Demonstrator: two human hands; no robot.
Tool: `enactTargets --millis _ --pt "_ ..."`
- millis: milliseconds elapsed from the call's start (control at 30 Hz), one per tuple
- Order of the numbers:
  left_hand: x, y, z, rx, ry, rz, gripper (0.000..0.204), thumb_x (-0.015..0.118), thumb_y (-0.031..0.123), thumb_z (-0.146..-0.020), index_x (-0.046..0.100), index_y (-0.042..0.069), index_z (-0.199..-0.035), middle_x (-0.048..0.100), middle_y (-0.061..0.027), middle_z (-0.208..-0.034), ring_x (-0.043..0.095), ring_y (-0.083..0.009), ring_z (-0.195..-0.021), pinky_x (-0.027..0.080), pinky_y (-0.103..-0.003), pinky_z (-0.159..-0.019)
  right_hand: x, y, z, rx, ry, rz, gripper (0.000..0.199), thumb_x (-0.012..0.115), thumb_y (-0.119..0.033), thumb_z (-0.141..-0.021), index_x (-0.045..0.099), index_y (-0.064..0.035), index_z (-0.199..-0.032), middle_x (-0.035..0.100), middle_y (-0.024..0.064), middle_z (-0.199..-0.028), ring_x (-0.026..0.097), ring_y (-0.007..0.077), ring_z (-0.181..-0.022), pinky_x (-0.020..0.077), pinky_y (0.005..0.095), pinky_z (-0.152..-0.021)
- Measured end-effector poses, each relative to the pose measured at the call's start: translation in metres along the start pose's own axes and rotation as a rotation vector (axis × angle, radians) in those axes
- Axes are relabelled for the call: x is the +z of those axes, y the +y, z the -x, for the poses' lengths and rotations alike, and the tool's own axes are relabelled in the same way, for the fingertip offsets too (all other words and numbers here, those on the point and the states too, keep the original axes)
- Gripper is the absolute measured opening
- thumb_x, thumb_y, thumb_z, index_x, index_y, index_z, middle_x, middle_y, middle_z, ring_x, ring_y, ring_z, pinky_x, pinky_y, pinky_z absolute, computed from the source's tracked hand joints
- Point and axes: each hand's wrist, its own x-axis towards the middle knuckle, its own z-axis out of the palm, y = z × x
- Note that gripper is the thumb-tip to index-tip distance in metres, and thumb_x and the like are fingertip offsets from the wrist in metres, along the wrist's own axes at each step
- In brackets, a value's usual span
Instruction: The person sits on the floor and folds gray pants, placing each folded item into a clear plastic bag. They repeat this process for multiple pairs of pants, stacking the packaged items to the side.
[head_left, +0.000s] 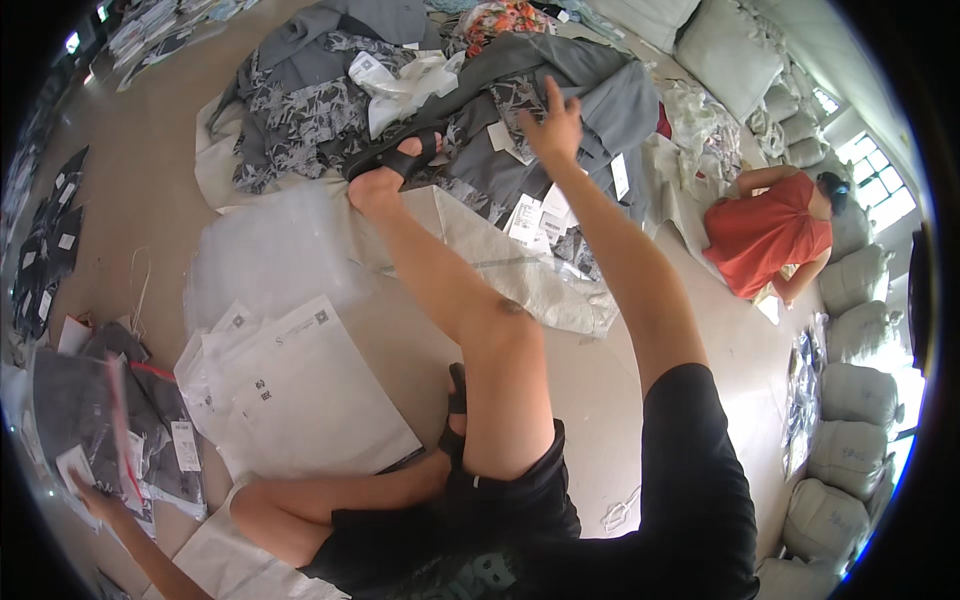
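At the lower left, my left hand lies at a white label on a dark grey garment in a clear plastic bag. Its fingers look stretched out and slightly blurred. A red strip runs along the bag, smeared by motion. Beyond my raised knee, my right hand reaches over a heap of grey garments, fingers spread and nothing in them. White paper tags hang from the heap near that wrist. My sandalled foot rests at the heap's near edge, beside grey patterned cloth.
Clear plastic bags and large white printed bags lie left of my leg. A person in red bends down at the right, before stacked white sacks. More dark bagged garments lie at the far left.
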Motion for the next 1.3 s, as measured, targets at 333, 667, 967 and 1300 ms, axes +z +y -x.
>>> enactTargets --millis 333,667,967,1300 --pt "-0.100 -0.219 -0.042 0.035 -0.339 -0.100 0.055 0.064 0.034 -0.103 0.052 0.009 -0.151 0.057 -0.0093 -0.149 0.058 -0.0247 -0.133 0.043 -0.041 -0.112 0.048 0.120 -0.154 0.444 0.149 -0.281 0.043 0.060 -0.039 -0.103 0.075 -0.0028 -0.121 0.075 0.0138 -0.105 0.070 0.0271 -0.095 0.0549 0.0388 -0.082" --pt "0.077 -0.088 0.157 0.075 -0.903 0.036 0.041 0.064 0.035 -0.107 0.064 0.002 -0.132 0.068 -0.0071 -0.121 0.070 -0.0186 -0.104 0.055 -0.033 -0.093 -0.126 -0.277 0.045 -0.391 -0.379 -1.642 0.034 0.056 -0.030 -0.109 0.077 -0.0036 -0.114 0.071 -0.0015 -0.098 0.057 0.0057 -0.087 0.0435 0.0272 -0.070" --pt "0.123 -0.077 0.222 -0.615 -1.010 0.756 0.072 0.056 0.053 -0.104 0.039 0.010 -0.159 0.052 -0.0106 -0.154 0.052 -0.0260 -0.139 0.043 -0.043 -0.117 -0.188 -0.277 0.214 -0.583 -1.903 -1.637 0.036 0.065 -0.028 -0.098 0.075 0.0031 -0.083 0.071 0.0167 -0.095 0.066 0.0261 -0.092 0.0494 0.0367 -0.091" --pt "-0.003 -0.078 0.305 -0.095 -0.719 0.325 0.029 0.057 0.030 -0.108 0.061 0.002 -0.114 0.070 -0.0086 -0.091 0.062 -0.0147 -0.077 0.049 -0.030 -0.073 -0.032 -0.316 0.127 0.358 -1.085 -1.915 0.043 0.053 -0.027 -0.107 0.057 -0.0051 -0.144 0.065 0.0094 -0.138 0.059 0.0243 -0.128 0.0411 0.0371 -0.113"
